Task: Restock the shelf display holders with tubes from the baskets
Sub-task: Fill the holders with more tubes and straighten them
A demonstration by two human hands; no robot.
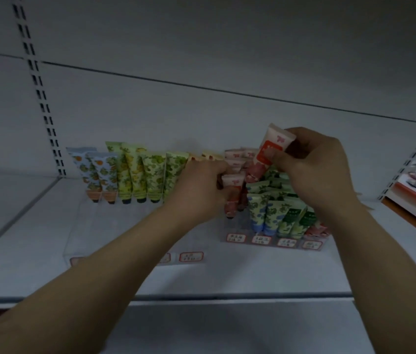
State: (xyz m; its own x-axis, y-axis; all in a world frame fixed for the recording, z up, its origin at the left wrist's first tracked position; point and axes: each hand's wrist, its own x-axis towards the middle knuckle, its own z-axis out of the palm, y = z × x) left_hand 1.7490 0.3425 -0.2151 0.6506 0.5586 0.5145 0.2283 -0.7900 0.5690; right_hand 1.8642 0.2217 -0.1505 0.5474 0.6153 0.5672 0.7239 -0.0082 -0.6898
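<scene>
Two hands: both reach over the white shelf [227,277] to the right display holder [273,247], a clear stand with red-edged labels along its front.
Right hand [316,162]: above the rear of the right display holder, fingers and thumb pinching the red-and-white tube [269,152] near its crimped end. The tube is tilted, cap end down toward the holder's back left lane.
Left hand [196,190]: at the holder's left edge, fingers curled around a pink tube [232,182] standing in its leftmost lane.
Blue-capped tubes [260,210]: front of the holder, caps down, just right of the pink tube.
Green tubes [293,221]: in the holder just right of the blue-capped ones, partly hidden by the right forearm.
Left display holder [125,238]: just left of the right display holder, with orange-print tubes [94,175] and lime-print tubes [138,172] standing along its back.
Slotted upright [41,98]: on the back wall, well left of both holders.
</scene>
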